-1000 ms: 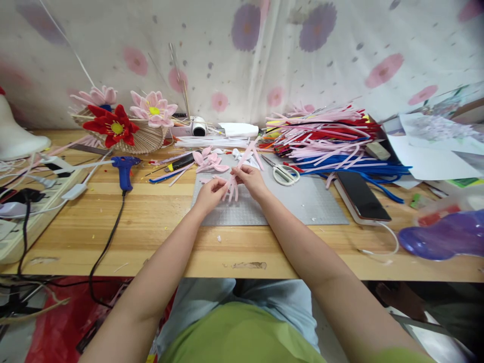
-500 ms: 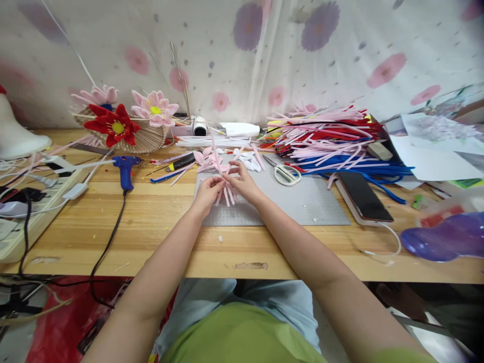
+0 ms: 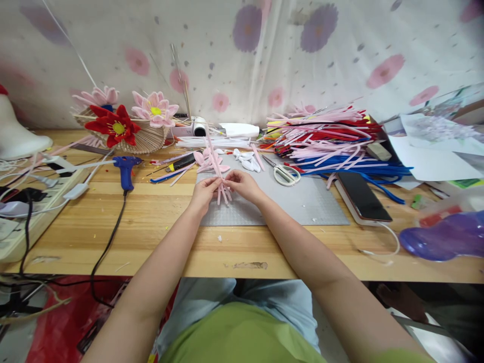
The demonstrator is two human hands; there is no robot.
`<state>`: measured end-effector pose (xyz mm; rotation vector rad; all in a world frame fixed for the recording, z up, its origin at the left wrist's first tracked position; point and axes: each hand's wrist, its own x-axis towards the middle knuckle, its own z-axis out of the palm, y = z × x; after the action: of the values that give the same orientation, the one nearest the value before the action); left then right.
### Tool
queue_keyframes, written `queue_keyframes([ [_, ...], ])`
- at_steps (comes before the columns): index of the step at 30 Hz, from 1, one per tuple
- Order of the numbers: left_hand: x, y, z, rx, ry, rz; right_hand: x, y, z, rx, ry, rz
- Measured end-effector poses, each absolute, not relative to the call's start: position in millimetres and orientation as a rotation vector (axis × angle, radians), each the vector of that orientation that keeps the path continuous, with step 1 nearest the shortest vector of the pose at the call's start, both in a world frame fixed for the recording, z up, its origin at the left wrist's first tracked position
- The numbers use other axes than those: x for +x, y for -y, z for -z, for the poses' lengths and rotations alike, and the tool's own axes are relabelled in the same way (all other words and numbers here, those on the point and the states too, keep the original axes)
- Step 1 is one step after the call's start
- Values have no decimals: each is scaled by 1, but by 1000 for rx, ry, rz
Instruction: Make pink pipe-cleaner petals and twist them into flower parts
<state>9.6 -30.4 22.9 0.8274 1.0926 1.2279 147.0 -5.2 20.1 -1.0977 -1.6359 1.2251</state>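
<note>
Holding pink strips over the grey cutting mat

From the head view: holds the crossed bundle above the left part of the mat, long ends pointing past its far edge, short ends fanned toward its near edge; has the left hand closed, pinching the strips near their crossing; has the right hand angled in opposite, seemingly closed on the same strips, though too small at the fingertips to be certain; shows pink petals at the mat's far left corner; shows white petals and, farther right, scissors along the mat's far side; shows a blue glue gun well to the mat's left, a heap of coloured stems beyond its far right part, and a dark phone just beside its right end.
</note>
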Motion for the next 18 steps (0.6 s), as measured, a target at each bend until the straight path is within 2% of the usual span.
queue_keyframes([
  [8,7,23,-22,737,-1243,-1465,146,11,-23,-1228,1843,-1019],
  [14,4,27,-26,812,-1087,-1181,145,6,-16,-1119,1657,-1218],
  [18,3,28,-27,863,-1014,-1144,147,3,-12,-1109,1608,-1236],
])
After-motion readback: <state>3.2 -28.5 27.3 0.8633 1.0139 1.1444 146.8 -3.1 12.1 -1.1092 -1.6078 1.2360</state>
